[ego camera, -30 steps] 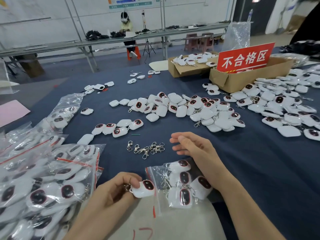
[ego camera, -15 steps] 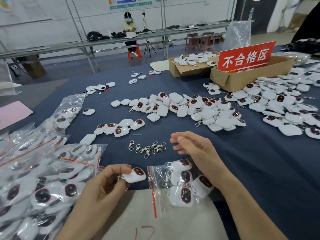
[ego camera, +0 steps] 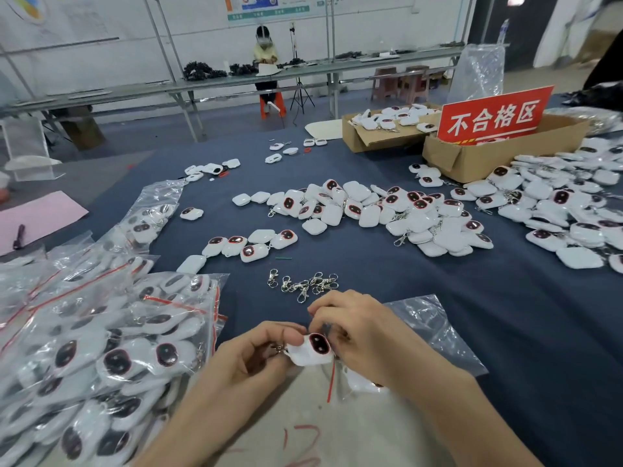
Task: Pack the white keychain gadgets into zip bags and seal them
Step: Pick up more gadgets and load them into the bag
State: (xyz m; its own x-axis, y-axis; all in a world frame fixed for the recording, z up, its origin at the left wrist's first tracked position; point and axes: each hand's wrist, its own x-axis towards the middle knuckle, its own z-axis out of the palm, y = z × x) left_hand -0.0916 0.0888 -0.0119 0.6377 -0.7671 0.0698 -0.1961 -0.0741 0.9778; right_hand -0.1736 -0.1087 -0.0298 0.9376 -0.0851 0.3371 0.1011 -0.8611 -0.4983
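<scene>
My left hand (ego camera: 249,358) is pinching a white gadget (ego camera: 312,350), dark face up. My right hand (ego camera: 367,335), at its three o'clock, is pinching the mouth of a bag (ego camera: 438,335) on the counter (ego camera: 404,281).

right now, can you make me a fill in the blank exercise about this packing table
The left hand pinches one ____ gadget at the mouth of the zip bag.
Loose metal clasps lie on the ____ cloth beyond the hands.
The red sign stands in a ____ box.
Filled bags are heaped on the person's ____ side.
Missing words: white, blue, cardboard, left.
</scene>
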